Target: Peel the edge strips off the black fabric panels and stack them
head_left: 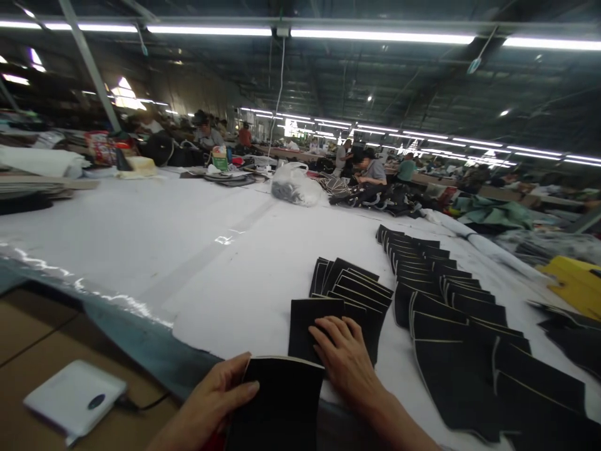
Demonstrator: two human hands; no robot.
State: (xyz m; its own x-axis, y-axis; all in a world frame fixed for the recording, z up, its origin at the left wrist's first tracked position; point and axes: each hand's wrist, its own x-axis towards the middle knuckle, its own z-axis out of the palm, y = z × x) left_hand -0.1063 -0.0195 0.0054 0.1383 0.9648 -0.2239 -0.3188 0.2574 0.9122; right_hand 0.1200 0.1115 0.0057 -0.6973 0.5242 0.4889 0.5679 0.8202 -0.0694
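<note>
My left hand (225,388) grips a black fabric panel (282,401) by its left side, thumb on top, near the table's front edge. The panel has a thin pale edge along its top. My right hand (345,357) lies with fingers stretched over another black panel (305,319), at the front of a fanned pile of black panels (361,285). To the right, overlapping rows of similar black panels (436,300) run away from me across the white table (225,282).
A white box with a cable (77,401) sits on brown cardboard at lower left. Farther back stand a clear plastic bag (295,185) and dark material (380,197). At right lies a yellow object (575,282). Several people work at tables beyond.
</note>
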